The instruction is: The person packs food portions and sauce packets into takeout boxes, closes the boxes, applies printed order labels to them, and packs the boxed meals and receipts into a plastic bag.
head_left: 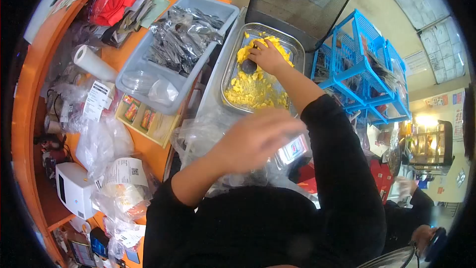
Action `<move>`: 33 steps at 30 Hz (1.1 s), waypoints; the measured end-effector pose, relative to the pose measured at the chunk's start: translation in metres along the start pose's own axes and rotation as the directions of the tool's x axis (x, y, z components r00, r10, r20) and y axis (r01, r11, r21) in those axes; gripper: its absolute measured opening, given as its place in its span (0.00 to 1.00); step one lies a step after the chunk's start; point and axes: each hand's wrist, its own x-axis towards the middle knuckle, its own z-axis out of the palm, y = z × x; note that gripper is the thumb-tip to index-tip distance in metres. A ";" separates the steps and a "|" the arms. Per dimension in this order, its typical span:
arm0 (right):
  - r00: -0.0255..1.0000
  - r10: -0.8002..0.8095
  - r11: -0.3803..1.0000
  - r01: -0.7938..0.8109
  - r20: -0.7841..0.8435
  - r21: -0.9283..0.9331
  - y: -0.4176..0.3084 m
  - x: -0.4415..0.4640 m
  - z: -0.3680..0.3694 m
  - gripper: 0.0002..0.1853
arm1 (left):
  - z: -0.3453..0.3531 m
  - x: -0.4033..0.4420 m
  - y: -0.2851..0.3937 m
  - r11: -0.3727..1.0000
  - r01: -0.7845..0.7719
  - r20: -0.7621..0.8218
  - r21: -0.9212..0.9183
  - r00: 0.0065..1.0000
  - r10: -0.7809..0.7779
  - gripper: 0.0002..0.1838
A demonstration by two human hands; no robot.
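White roll (94, 63) — blue rack (359, 71)

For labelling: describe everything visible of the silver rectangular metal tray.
The silver rectangular metal tray has rounded corners and seemingly perforated walls. It sits open side up, right of the grey plastic tub, holding scattered yellow pieces. The right hand reaches inside, holding a dark rounded object. Its near edge is partly hidden.
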 end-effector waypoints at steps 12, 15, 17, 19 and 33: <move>0.852 0.192 0.814 -0.416 0.487 0.406 0.013 -0.021 -0.029 0.13 | 0.034 -0.083 -0.120 0.656 0.323 -0.007 0.682 0.900 -0.437 0.36; 0.790 0.331 0.720 -0.564 0.516 0.403 0.021 -0.032 -0.032 0.18 | 0.035 -0.084 -0.122 0.652 0.335 -0.010 0.681 0.893 -0.449 0.36; 0.687 0.441 0.683 -0.675 0.578 0.281 0.026 -0.031 -0.031 0.21 | 0.036 -0.084 -0.123 0.656 0.340 -0.013 0.674 0.893 -0.449 0.36; 0.707 0.401 0.650 -0.668 0.583 0.363 0.038 -0.028 -0.027 0.24 | 0.035 -0.085 -0.124 0.656 0.343 -0.015 0.672 0.892 -0.452 0.36; 0.906 0.352 0.934 -0.357 0.235 -0.020 -0.025 -0.027 0.000 0.06 | 0.035 -0.086 -0.127 0.632 0.343 -0.011 0.694 0.884 -0.468 0.37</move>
